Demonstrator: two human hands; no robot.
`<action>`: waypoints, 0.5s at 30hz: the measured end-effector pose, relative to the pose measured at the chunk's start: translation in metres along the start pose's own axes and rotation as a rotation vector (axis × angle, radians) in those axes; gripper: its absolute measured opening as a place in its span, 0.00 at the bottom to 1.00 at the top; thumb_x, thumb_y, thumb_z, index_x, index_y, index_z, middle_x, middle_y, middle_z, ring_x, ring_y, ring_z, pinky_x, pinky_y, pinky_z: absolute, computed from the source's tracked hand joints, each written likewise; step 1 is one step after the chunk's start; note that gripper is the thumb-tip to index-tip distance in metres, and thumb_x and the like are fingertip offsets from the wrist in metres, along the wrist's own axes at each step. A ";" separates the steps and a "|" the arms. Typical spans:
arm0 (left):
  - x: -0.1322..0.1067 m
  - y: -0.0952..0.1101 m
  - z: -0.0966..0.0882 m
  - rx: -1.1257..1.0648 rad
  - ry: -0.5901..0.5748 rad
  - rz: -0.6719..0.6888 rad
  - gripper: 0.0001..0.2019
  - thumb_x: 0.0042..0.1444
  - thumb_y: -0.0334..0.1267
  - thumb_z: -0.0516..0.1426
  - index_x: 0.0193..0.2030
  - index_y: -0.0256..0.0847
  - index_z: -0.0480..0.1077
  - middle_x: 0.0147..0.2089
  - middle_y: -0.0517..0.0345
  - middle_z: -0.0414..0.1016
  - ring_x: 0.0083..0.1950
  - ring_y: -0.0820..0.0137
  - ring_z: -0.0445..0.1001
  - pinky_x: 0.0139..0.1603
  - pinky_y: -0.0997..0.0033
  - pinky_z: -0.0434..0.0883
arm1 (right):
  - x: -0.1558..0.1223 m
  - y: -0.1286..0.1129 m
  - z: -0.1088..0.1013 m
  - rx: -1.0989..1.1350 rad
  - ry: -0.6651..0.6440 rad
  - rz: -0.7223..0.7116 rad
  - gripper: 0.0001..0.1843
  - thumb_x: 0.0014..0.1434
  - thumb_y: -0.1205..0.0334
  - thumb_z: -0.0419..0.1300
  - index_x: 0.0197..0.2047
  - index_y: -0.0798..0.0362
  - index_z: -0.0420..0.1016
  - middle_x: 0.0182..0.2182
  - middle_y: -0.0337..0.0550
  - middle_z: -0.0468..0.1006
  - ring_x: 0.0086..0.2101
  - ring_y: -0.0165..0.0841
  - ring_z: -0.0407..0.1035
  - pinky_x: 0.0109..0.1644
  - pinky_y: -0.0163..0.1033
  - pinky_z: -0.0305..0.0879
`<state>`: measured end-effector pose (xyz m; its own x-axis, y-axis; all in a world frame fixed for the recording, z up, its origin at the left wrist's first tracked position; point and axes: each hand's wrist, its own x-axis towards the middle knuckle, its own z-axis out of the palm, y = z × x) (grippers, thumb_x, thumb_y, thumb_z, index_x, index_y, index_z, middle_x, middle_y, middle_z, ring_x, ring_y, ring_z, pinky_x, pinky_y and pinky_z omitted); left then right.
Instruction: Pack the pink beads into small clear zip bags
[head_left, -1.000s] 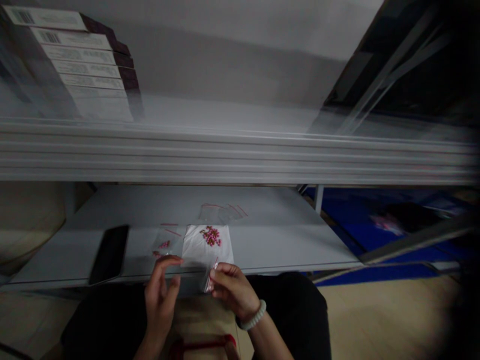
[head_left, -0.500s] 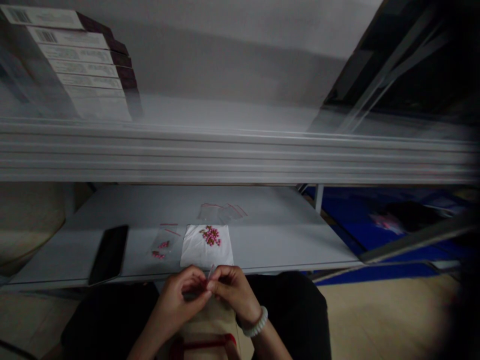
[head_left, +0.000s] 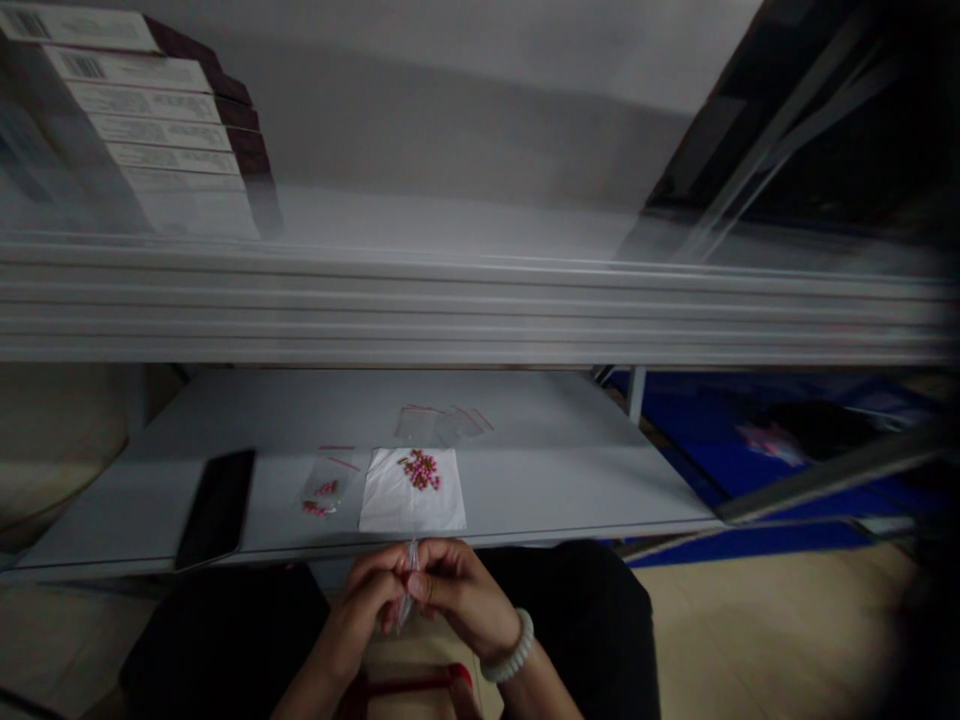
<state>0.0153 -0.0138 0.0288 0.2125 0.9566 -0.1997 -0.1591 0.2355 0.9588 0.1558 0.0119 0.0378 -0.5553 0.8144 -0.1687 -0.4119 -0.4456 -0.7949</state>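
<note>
Just in front of the table edge, my left hand (head_left: 373, 595) and my right hand (head_left: 459, 590) meet, fingers closed on a small clear zip bag (head_left: 406, 606) that stands on edge between them. What the bag contains cannot be made out. Beyond them, a white sheet (head_left: 405, 512) lies on the table with a heap of small pink and brown pieces (head_left: 421, 470) on it. To its left are zip bags (head_left: 330, 480) holding more such pieces. Flat clear zip bags (head_left: 439, 425) with red seal lines lie behind the sheet.
A dark phone or tablet (head_left: 217, 508) lies on the left of the grey table (head_left: 555, 480). Above runs a shelf edge (head_left: 480, 310), with stacked white boxes (head_left: 150, 105) at upper left. A metal bar (head_left: 825, 480) crosses the right side. Below is a red frame (head_left: 412, 685).
The fingers have come closer together around the bag, which now shows as an upright strip between them. My left hand has turned inward. The pieces and bags on the table have not moved.
</note>
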 end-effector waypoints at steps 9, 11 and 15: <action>0.000 0.005 0.006 -0.365 0.054 -0.105 0.07 0.40 0.39 0.52 0.19 0.41 0.58 0.15 0.68 0.52 0.16 0.79 0.48 0.16 0.78 0.50 | -0.001 -0.001 -0.001 0.140 0.035 0.111 0.17 0.40 0.59 0.73 0.20 0.57 0.68 0.17 0.33 0.67 0.17 0.20 0.56 0.21 0.28 0.46; 0.000 0.002 0.003 -0.332 0.056 -0.100 0.08 0.41 0.40 0.52 0.19 0.41 0.57 0.16 0.67 0.52 0.16 0.79 0.48 0.16 0.78 0.50 | 0.000 0.001 -0.002 0.132 0.063 0.127 0.17 0.41 0.59 0.72 0.20 0.56 0.67 0.17 0.34 0.67 0.17 0.21 0.57 0.21 0.29 0.47; -0.003 -0.001 -0.002 0.003 0.123 0.073 0.11 0.49 0.41 0.50 0.20 0.41 0.56 0.18 0.65 0.54 0.20 0.76 0.54 0.22 0.75 0.55 | 0.003 0.002 -0.004 -0.144 0.202 0.056 0.14 0.46 0.61 0.65 0.19 0.54 0.64 0.14 0.32 0.64 0.15 0.22 0.52 0.19 0.30 0.45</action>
<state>0.0126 -0.0166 0.0278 0.0804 0.9850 -0.1529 -0.1664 0.1645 0.9722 0.1559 0.0151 0.0337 -0.4123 0.8543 -0.3164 -0.2691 -0.4460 -0.8536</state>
